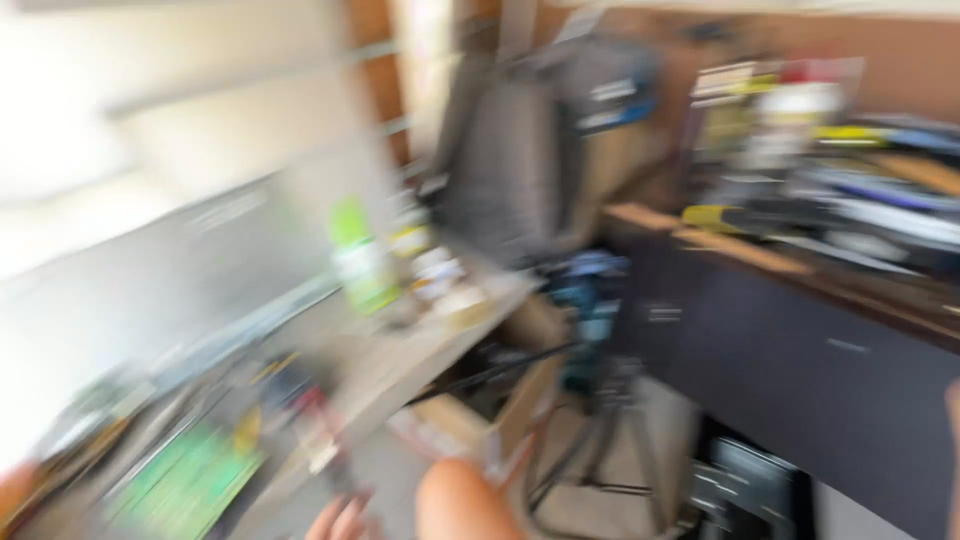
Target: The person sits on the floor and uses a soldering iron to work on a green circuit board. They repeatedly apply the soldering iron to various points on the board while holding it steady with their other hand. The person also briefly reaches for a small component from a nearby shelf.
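Cardboard box was seen open-topped on the floor, tucked under the near corner of the workbench and just beyond the lowest part of the view. The whole view was badly smeared, so little could be made out sharply.

Nearest of all, a few fingertips of what was taken to be the left hand were caught at the bottom edge, beside a rounded skin-coloured shape that could not be identified. Nothing was seen held in those fingers, and whether they were spread or curled could not be told. The right hand was not made out with any certainty.

The box was judged to be light and fairly stiff, yet easily crushed at its flaps. It would best be taken by both side walls or from beneath, not by a single flap.

On the bench, a flat green sheet was laid among blurred clutter, and further along a green-and-white bottle was stood upright near small containers. Beyond the box, a tripod was set on the floor. Further right, a dark cabinet was topped by a wooden counter, and stacked goods were piled behind it.
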